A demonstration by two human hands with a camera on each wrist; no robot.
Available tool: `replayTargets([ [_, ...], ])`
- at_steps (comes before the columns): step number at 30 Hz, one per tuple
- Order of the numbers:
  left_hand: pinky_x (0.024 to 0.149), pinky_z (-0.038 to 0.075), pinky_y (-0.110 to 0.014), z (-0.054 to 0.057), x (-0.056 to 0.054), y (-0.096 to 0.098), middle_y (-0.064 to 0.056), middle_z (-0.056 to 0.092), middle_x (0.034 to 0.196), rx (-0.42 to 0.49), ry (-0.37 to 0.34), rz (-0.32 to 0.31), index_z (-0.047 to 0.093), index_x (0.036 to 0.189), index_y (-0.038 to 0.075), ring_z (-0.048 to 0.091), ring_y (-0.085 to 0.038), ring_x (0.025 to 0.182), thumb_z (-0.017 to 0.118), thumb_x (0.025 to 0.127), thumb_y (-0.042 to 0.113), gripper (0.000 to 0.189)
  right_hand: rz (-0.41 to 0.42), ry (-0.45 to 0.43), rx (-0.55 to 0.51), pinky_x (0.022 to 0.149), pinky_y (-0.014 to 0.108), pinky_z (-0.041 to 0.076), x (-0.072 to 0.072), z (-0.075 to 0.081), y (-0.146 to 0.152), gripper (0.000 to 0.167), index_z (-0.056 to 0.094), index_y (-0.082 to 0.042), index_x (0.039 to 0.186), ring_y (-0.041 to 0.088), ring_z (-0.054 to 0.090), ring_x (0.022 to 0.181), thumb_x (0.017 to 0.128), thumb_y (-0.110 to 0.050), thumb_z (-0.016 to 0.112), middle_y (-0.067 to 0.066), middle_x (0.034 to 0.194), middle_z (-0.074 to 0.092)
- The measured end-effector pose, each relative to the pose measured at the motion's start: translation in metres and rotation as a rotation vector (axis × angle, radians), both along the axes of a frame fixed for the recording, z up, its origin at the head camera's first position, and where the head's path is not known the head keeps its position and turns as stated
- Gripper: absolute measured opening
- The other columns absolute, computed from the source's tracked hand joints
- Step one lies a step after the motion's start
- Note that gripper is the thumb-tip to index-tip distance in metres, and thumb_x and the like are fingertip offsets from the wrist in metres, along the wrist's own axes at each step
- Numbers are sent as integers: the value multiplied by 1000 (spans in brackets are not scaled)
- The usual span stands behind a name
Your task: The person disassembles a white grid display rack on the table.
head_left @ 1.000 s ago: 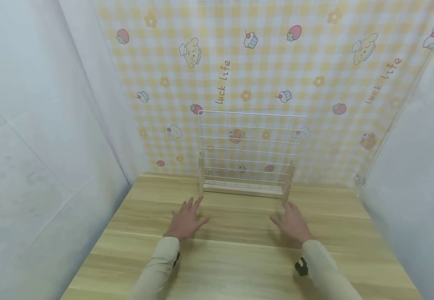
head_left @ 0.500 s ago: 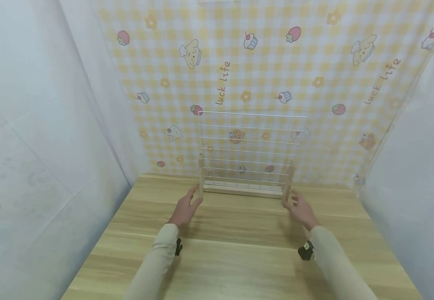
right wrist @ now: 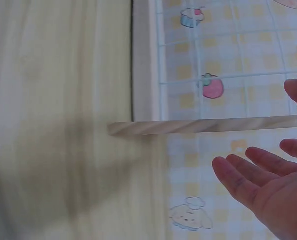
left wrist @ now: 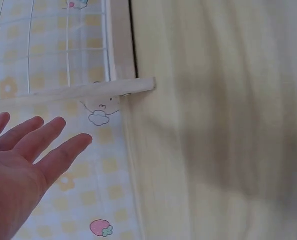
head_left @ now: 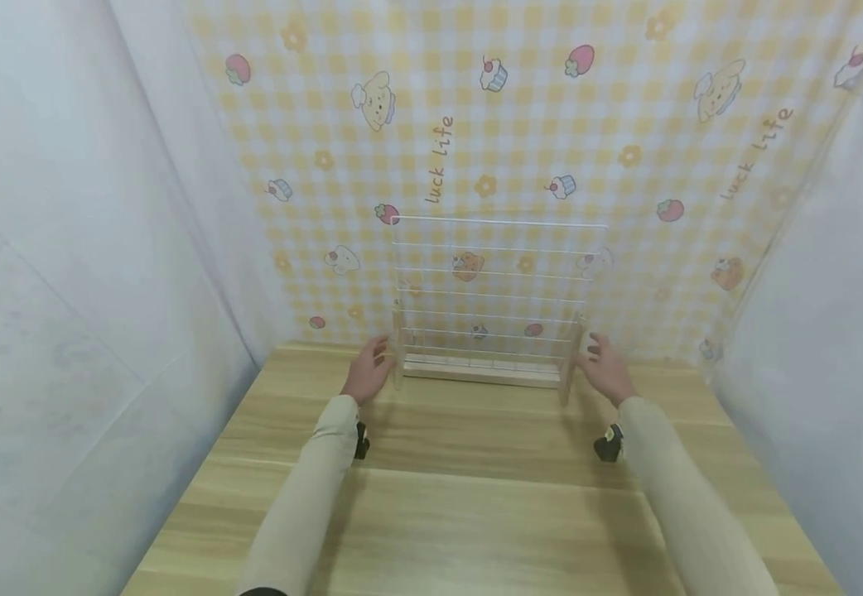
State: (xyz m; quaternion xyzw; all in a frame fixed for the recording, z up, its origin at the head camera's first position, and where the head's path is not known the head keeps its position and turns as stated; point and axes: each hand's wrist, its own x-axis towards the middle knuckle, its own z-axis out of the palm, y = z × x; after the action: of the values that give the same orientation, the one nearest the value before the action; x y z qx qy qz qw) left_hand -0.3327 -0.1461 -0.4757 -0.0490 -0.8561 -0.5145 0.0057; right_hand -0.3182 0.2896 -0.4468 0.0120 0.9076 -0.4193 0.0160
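Observation:
A white wire grid panel [head_left: 502, 223] stands upright in a wooden base [head_left: 480, 377], with a short wooden post at each side. My left hand [head_left: 368, 371] is just outside the left post [head_left: 398, 331], its fingers loosely bent. The left wrist view has those fingers [left wrist: 71, 151] spread beside the post, apart from it and holding nothing. Beyond the right post [head_left: 571, 364] is my right hand [head_left: 605, 371], also loosely bent. In the right wrist view its fingers [right wrist: 238, 182] lie on the outer side of the post, while the thumb overlaps the grid side.
The stand sits at the back of a wood-grain table [head_left: 469, 513]. Behind it hangs a yellow checked cloth [head_left: 528, 141] printed with cupcakes and strawberries. Pale sheets enclose the left [head_left: 66, 290] and right [head_left: 812, 331] sides. Dark devices [head_left: 608, 444] are strapped under both wrists.
Both hands have moved forward from in front of the stand, past its front ends, to the outer sides of the posts. The stand has stayed in place.

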Motion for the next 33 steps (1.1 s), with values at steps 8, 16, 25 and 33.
replayTargets([
  [8, 116, 41, -55, 25, -22, 5, -26, 37, 158, -39, 2, 27, 27, 156, 5, 42, -44, 143, 47, 104, 21, 58, -1, 38, 85, 113, 63, 39, -15, 29, -5, 78, 7, 4, 158, 55, 37, 140, 105, -37, 47, 40, 155, 28],
  [16, 120, 37, -53, 41, -37, 21, -21, 28, 164, -26, -24, 43, 17, 160, 10, 35, -42, 148, 50, 100, 27, 71, 9, 58, 90, 114, 62, 39, -15, 42, -16, 74, 16, 6, 156, 53, 39, 139, 104, -33, 51, 37, 153, 34],
  [25, 119, 38, -51, 42, -36, 23, -23, 33, 161, -17, -34, 44, 18, 160, 10, 40, -39, 146, 55, 99, 30, 74, 9, 70, 101, 116, 62, 36, -17, 31, -19, 78, 12, 6, 157, 53, 36, 141, 102, -34, 52, 35, 158, 28],
  [33, 102, 54, -50, 41, -34, 11, -23, 56, 143, -108, 51, 76, 36, 155, 16, 63, -37, 124, 56, 98, 31, 62, -1, 78, 90, 117, 61, 36, -21, 26, -22, 80, 9, 4, 158, 53, 36, 142, 99, -26, 54, 33, 161, 24],
])
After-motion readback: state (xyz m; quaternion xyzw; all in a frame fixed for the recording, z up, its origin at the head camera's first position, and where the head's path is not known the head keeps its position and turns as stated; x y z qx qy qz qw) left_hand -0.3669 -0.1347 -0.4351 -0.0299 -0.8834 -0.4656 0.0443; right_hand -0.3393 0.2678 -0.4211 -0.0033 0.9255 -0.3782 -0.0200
